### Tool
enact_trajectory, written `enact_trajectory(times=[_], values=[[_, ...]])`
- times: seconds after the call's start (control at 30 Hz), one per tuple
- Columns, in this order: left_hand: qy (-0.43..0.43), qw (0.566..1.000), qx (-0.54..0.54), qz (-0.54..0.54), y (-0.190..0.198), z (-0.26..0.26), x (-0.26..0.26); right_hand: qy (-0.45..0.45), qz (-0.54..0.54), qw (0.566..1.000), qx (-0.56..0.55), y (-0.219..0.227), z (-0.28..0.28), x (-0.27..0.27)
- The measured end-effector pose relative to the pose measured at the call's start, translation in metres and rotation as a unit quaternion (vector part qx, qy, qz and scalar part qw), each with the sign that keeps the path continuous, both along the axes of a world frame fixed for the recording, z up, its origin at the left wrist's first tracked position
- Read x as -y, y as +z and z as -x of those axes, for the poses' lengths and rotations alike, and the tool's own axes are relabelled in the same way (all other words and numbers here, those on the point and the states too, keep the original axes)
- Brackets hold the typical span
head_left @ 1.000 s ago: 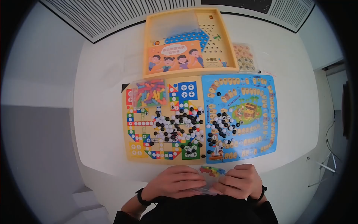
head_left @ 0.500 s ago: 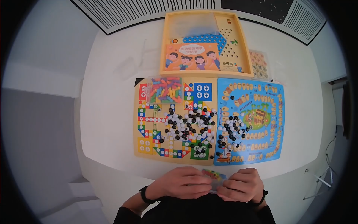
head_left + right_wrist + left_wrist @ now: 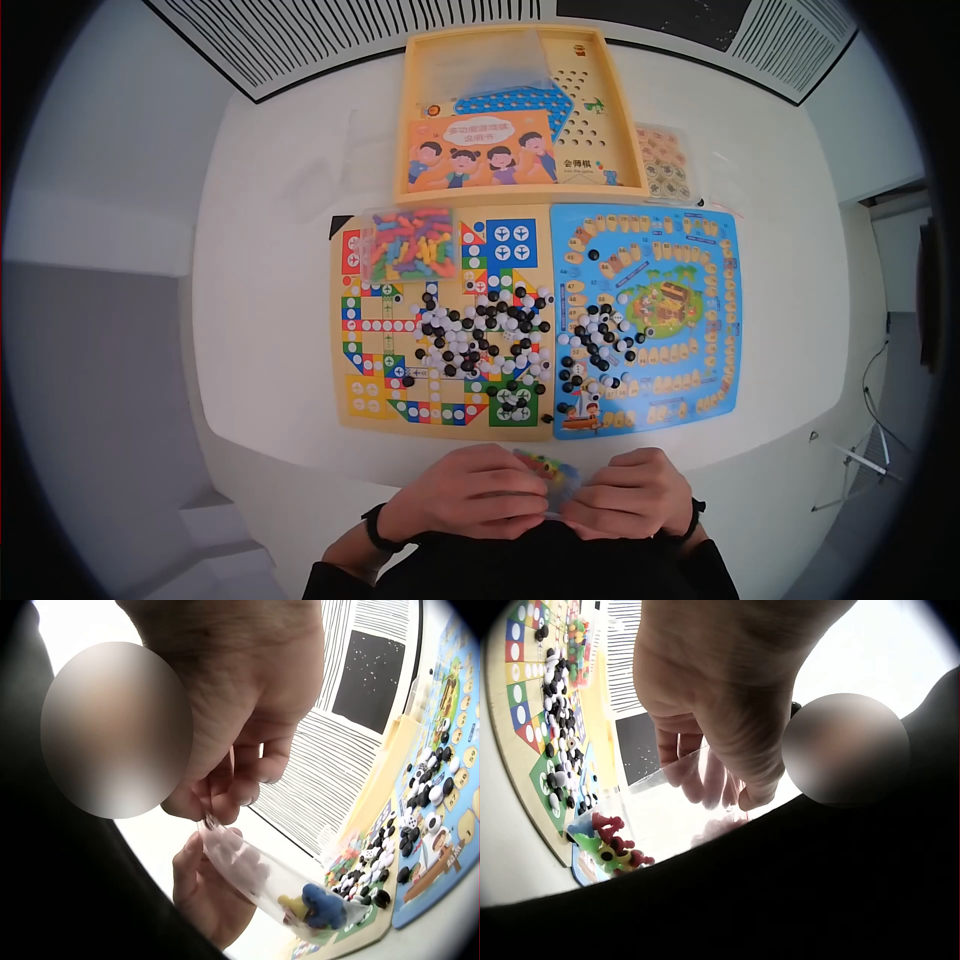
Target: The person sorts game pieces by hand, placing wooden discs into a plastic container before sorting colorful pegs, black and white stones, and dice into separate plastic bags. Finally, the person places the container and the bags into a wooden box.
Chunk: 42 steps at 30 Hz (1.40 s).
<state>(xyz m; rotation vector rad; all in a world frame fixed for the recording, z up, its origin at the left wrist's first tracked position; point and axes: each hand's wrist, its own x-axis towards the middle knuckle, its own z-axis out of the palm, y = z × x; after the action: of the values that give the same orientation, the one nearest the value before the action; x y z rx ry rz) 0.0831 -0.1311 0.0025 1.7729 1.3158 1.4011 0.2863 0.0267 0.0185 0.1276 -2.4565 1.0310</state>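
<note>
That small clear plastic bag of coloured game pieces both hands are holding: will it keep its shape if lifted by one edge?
Probably not. The small clear plastic bag looks thin and floppy, and sags between the left hand and right hand. Its coloured game pieces sit bunched at one end, so they would likely slide. It seems light.

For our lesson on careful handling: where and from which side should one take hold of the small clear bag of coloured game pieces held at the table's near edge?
Probably at the flat, empty top strip of the clear bag, pinched from both sides, as the left hand and right hand do. The coloured pieces sag in the far end, so the near end is thin enough to pinch.
</note>
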Motion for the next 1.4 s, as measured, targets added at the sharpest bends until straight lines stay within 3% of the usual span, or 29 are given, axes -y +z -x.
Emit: enact_trajectory(times=[0.8, 1.4], values=[[0.006, 0.999, -0.031, -0.020, 0.000, -0.003, -0.002, -0.014, -0.006, 1.000, -0.006, 0.003, 0.007, -0.001], [-0.004, 0.999, -0.016, -0.031, -0.002, -0.003, 0.003, 0.033, -0.014, 0.999, -0.018, 0.004, 0.013, -0.001]])
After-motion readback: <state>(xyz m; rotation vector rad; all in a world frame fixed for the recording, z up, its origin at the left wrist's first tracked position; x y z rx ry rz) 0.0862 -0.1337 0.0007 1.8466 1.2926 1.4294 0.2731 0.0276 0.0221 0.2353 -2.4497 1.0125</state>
